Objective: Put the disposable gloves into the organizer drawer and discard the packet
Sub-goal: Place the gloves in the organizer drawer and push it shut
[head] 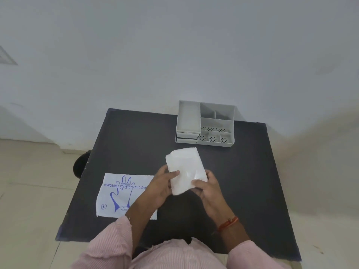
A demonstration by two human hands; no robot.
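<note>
A folded white stack of disposable gloves [184,167] is held over the middle of the black table [136,136]. My left hand [161,186] grips its left edge and my right hand [206,186] pinches its lower right corner. The flat white packet [116,195], printed with a blue glove outline and lettering, lies on the table at the front left, partly under my left forearm. The grey organizer [206,124] stands at the table's far edge; its two small drawers [187,137] at the lower left look pushed in.
The organizer has a long tray on the left and several perforated compartments on the right. A dark round object [80,164] sits on the floor beside the table's left edge. A pale wall rises behind the table.
</note>
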